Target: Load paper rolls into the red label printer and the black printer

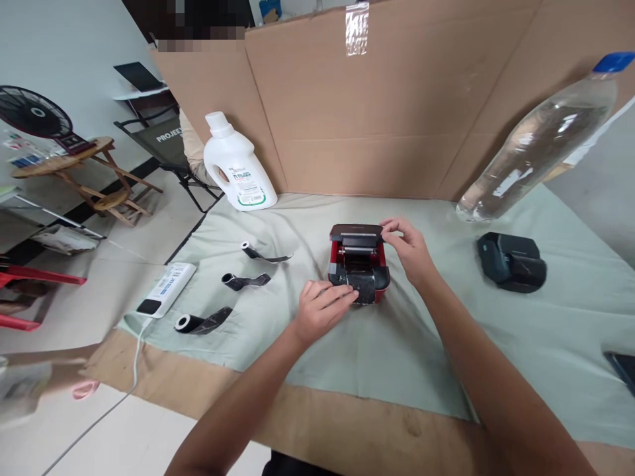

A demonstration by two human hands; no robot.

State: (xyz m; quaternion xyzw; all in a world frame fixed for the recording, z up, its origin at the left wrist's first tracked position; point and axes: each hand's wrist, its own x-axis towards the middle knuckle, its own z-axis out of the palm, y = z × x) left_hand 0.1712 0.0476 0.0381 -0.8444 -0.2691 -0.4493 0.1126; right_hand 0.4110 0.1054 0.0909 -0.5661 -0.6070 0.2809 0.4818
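Note:
A small red and black printer (335,268) stands on the green cloth with its lid (354,233) raised. A black paper strip (366,289) comes out over its front. My left hand (322,307) has its fingers laid over the strip at the printer's front edge; its thumb is hard to make out. At the lid's right corner, my right hand (404,244) grips with thumb and fingers. Left of the printer lie three small rolls with loose black tails: a far roll (252,250), a middle roll (233,281) and a near roll (191,323).
A white jug (241,165) and a tilted water bottle (540,145) lean against the cardboard panel (367,112) behind. On the right sits a black device (512,261), with a phone-like object (622,367) at the edge. A power strip (166,289) lies left, its cord hanging down.

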